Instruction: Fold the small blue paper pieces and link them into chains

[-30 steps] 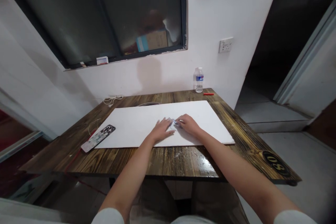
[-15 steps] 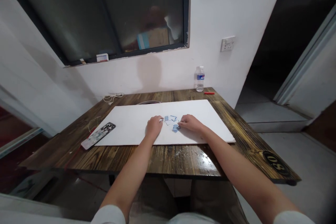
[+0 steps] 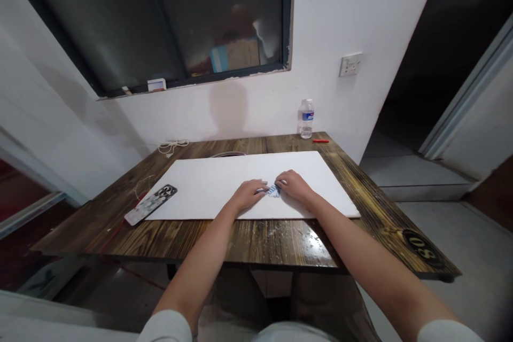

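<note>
My left hand [image 3: 249, 194] and my right hand [image 3: 294, 185] lie close together on a white board [image 3: 208, 181] that covers the middle of a wooden table [image 3: 256, 240]. Between their fingertips sits a small heap of blue-and-white cards [image 3: 274, 191], mostly hidden by the fingers. Both hands are palm down with fingers curved over the cards and touching them. Whether either hand grips a card is hidden.
A phone [image 3: 151, 204] lies at the board's left corner. A white cable [image 3: 173, 146] is at the back left. A water bottle [image 3: 306, 118] and a red pen [image 3: 320, 141] stand at the back right. A round "08" sticker [image 3: 421, 248] marks the right edge.
Half a second ago the hands were apart with several cards spread between them. Now both hands have come together and the cards are bunched under the fingers.
</note>
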The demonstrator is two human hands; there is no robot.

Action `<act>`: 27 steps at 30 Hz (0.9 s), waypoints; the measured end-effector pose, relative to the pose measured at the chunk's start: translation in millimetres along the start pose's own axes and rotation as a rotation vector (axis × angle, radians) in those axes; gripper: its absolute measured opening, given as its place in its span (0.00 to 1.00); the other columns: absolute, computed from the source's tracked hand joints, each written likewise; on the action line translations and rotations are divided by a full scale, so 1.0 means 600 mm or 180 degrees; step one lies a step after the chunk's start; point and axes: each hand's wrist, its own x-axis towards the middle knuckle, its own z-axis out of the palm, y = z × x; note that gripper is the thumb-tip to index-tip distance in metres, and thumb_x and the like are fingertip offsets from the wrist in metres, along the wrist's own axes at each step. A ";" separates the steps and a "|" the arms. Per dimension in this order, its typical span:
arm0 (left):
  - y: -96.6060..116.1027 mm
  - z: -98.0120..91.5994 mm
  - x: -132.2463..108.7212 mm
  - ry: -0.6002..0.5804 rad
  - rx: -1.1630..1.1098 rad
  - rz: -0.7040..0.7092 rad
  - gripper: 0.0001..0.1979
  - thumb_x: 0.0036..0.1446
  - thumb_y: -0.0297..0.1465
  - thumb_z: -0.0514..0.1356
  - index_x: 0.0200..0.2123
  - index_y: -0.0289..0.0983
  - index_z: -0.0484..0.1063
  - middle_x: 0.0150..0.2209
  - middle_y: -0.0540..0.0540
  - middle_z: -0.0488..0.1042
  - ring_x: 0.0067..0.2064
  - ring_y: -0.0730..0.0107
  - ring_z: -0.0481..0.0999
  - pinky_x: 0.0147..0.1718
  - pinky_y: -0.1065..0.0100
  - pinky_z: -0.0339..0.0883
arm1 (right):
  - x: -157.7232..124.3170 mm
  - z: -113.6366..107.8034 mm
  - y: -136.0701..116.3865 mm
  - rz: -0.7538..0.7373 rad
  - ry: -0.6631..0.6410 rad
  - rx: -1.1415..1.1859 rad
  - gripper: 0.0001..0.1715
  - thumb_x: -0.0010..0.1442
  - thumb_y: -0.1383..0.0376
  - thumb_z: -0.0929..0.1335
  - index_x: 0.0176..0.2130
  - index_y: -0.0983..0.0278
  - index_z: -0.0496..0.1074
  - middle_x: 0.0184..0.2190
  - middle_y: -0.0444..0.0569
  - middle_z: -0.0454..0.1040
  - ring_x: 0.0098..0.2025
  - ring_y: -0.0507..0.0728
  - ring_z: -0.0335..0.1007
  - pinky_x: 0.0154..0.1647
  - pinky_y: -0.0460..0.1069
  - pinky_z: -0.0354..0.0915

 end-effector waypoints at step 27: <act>0.002 0.007 0.001 -0.0054 -0.0104 0.0157 0.24 0.60 0.39 0.59 0.59 0.43 0.67 0.63 0.44 0.65 0.66 0.57 0.59 0.64 0.53 0.49 | 0.007 0.021 0.017 0.0045 0.0027 0.0727 0.08 0.52 0.66 0.74 0.34 0.63 0.74 0.32 0.44 0.71 0.35 0.53 0.65 0.37 0.47 0.59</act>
